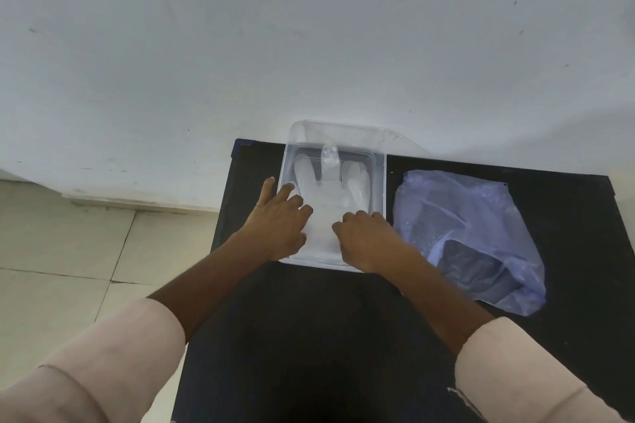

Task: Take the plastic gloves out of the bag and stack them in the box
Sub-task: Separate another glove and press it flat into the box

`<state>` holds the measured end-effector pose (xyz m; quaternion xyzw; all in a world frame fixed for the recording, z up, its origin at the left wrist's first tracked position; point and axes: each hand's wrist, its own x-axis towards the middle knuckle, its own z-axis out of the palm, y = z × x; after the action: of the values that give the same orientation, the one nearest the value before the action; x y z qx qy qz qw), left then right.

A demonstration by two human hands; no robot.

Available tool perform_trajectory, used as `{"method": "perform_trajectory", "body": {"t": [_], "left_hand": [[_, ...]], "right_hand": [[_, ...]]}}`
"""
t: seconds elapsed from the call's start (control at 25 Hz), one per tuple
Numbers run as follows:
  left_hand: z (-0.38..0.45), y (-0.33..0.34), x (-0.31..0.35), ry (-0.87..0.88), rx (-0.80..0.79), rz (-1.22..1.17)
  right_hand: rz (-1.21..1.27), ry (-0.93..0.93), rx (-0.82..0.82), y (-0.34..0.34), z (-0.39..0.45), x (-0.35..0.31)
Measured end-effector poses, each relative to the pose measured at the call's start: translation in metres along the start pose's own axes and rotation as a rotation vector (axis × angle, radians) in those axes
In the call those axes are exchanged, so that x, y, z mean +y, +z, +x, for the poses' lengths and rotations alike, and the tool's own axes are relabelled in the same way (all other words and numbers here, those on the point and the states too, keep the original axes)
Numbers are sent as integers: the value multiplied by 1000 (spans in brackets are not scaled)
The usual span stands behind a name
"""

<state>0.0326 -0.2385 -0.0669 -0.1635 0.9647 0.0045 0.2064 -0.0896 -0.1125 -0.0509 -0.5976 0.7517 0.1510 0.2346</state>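
Note:
A clear plastic box (pixel 378 178) stands on the black table, its lid tipped open at the back. Inside it lies a translucent white plastic glove (pixel 324 203), flat, fingers pointing away from me. My left hand (pixel 280 220) rests with spread fingers on the glove's left side, over the box's left wall. My right hand (pixel 364 239) is curled with its fingertips pressing the glove's cuff at the box's near right corner. The thin bluish plastic bag (pixel 470 233) lies crumpled to the right of the box, apart from both hands.
The black table (pixel 309 336) runs from the wall toward me. A white wall (pixel 309 45) rises just behind the box. Pale floor tiles (pixel 68 251) lie off the table's left edge.

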Motion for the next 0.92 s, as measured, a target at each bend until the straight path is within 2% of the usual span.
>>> {"method": "perform_trajectory", "body": {"t": [0.12,0.28,0.4,0.64,0.8,0.92], "left_hand": [[6,-1,8,21,-3,17],[14,5,20,45,-23,81],[20,11,25,24,-82,106],[28,21,24,26,-92,109],[29,20,24,26,-104,110],[26,11,24,31,-71,81]], "right_hand": [[328,123,87,5,11,-8],[648,353,262,7,35,-10],[809,421,282,5,47,-11],[908,563,272,6,48,-3],[886,541,266,6,47,-6],[909,507,326,10,41,-6]]}}
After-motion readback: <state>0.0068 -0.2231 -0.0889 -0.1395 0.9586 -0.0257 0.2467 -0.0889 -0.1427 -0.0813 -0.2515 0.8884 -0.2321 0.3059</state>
